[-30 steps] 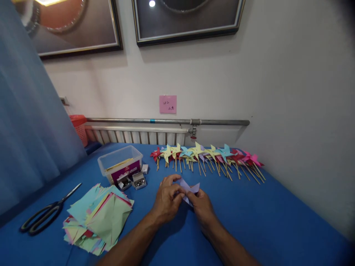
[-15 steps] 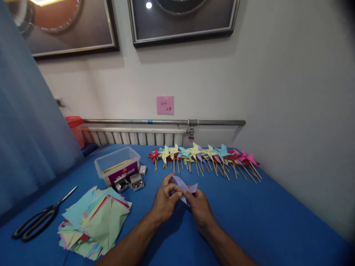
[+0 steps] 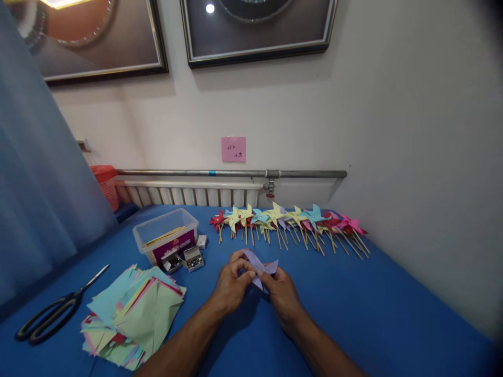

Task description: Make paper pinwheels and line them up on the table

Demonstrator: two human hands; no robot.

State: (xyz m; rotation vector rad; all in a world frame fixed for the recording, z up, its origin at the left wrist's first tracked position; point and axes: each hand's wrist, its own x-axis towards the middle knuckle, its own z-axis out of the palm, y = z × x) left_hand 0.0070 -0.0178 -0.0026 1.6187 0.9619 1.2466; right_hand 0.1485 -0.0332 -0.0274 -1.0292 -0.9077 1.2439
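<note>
The left hand [image 3: 228, 287] and the right hand [image 3: 284, 294] each grasp one folded pale-purple paper piece [image 3: 271, 268] between thumb and fingers, over the blue covered table [image 3: 353, 314]. Beyond the hands lies a row of multicoloured paper pinwheels on thin wooden sticks [image 3: 275, 213]. To the left are a loose pile of multicoloured paper sheets [image 3: 145, 311], black-handled metal scissors [image 3: 53, 317] and a clear plastic box with a purple label [image 3: 178, 247].

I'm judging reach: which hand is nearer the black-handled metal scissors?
Left. The left hand is well right of the scissors; the right hand is farther right, beyond it.
</note>
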